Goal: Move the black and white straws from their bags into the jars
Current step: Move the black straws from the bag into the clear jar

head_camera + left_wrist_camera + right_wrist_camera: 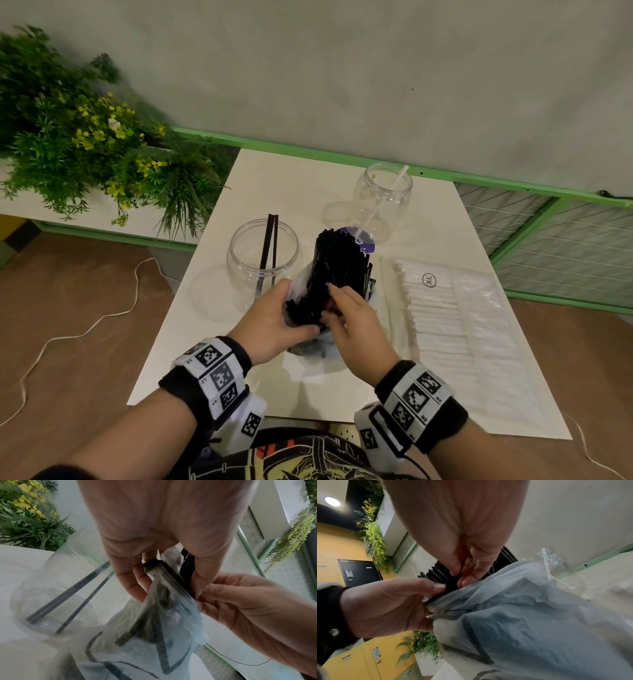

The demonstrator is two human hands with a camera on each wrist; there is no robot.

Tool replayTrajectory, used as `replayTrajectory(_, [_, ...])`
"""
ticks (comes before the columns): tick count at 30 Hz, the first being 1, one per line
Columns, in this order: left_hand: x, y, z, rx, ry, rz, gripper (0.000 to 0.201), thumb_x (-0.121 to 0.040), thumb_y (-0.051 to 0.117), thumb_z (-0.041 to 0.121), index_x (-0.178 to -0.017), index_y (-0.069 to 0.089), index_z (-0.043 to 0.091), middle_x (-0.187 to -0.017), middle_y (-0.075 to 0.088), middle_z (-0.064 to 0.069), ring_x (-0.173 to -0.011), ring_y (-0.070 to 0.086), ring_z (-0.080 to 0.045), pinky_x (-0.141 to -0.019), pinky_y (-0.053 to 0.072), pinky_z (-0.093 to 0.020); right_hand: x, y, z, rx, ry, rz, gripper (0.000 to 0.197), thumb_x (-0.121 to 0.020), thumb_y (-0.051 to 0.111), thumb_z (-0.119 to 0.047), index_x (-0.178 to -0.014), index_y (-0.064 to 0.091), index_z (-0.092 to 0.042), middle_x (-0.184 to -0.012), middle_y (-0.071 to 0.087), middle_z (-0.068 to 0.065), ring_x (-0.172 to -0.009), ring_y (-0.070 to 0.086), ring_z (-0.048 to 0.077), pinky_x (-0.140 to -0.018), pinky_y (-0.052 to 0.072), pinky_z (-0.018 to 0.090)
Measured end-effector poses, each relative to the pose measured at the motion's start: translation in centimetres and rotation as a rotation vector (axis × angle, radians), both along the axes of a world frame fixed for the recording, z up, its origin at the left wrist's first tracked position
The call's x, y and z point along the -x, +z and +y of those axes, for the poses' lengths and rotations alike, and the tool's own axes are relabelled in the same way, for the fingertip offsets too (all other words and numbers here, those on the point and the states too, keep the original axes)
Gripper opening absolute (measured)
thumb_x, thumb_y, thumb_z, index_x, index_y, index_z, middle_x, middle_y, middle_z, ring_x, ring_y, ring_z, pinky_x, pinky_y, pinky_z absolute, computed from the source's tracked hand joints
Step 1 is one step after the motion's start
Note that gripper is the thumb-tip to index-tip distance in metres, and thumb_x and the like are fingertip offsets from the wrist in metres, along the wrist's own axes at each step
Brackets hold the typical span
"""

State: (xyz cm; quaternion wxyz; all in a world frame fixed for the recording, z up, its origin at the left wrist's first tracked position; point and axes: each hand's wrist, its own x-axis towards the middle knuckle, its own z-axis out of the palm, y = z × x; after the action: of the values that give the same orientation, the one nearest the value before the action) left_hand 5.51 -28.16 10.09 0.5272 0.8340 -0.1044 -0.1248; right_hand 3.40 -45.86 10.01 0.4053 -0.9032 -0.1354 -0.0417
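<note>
A clear bag of black straws [337, 270] is held tilted above the white table [308, 387], its straw ends pointing away from me. My left hand [291, 311] grips the near end of the bag [163, 626] with its bundle. My right hand [334, 305] pinches some black straws [441, 573] at that same end. The left jar [262, 260] holds three black straws [270, 240]. The far jar [383, 195] holds one white straw [385, 200]. A bag of white straws [442, 308] lies flat to the right.
A green plant [85, 137] with yellow flowers stands off the table's left side. A green-framed wire fence [548, 219] runs behind and to the right. A white cord [85, 329] trails on the brown floor at left.
</note>
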Motion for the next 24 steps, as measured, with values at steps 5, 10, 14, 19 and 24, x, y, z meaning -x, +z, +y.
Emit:
replayTrajectory(5, [-0.1,0.0,-0.4,0.033,0.162,0.008,0.048,-0.061,0.079,0.048,-0.095,0.056,0.024,-0.092,0.065,0.004,-0.086,0.064,-0.01,-0.08,0.055,-0.038,0.0,-0.1,-0.1,-0.035,0.108,0.008,0.045,-0.093,0.043,0.008,-0.135,0.05,-0.006,-0.108,0.055,-0.002,-0.099,0.05,0.0,-0.093,0.036,0.004])
replayTrajectory(10, [-0.6,-0.5,-0.6,0.039,0.286,0.021,0.026,-0.075,0.07,0.043,-0.086,0.058,0.023,-0.088,0.064,-0.002,-0.086,0.062,-0.019,-0.082,0.052,-0.04,0.4,-1.2,-0.8,-0.008,0.065,0.073,0.036,-0.095,0.05,-0.003,-0.128,0.056,-0.015,-0.11,0.059,-0.002,-0.098,0.057,0.004,-0.091,0.047,0.019])
replayTrajectory(14, [-0.9,-0.5,-0.6,0.077,0.346,0.037,0.016,-0.083,0.068,0.033,-0.081,0.058,0.021,-0.087,0.064,-0.003,-0.086,0.061,-0.019,-0.076,0.047,-0.029,1.0,-1.4,-1.5,0.205,0.12,0.128,0.039,-0.087,0.063,-0.044,-0.117,0.058,-0.021,-0.108,0.06,-0.007,-0.095,0.052,0.008,-0.085,0.046,0.025])
replayTrajectory(19, [-0.7,-0.6,-0.7,0.11,0.324,0.081,0.021,-0.082,0.068,0.037,-0.086,0.059,0.019,-0.092,0.066,-0.004,-0.089,0.063,-0.019,-0.084,0.051,-0.036,1.1,-3.4,-1.5,0.572,0.183,-0.047,0.056,-0.068,0.075,-0.051,-0.111,0.056,-0.022,-0.103,0.063,-0.006,-0.091,0.053,0.017,-0.078,0.042,0.031])
replayTrajectory(24, [-0.7,-0.4,-0.4,0.122,0.303,0.138,0.03,-0.081,0.067,0.044,-0.095,0.06,0.018,-0.096,0.068,-0.003,-0.092,0.065,-0.018,-0.089,0.052,-0.044,0.2,-5.2,-0.2,0.562,0.111,-0.263,0.036,-0.061,0.073,-0.024,-0.087,0.048,-0.021,-0.073,0.06,-0.007,-0.065,0.057,0.016,-0.062,0.039,0.025])
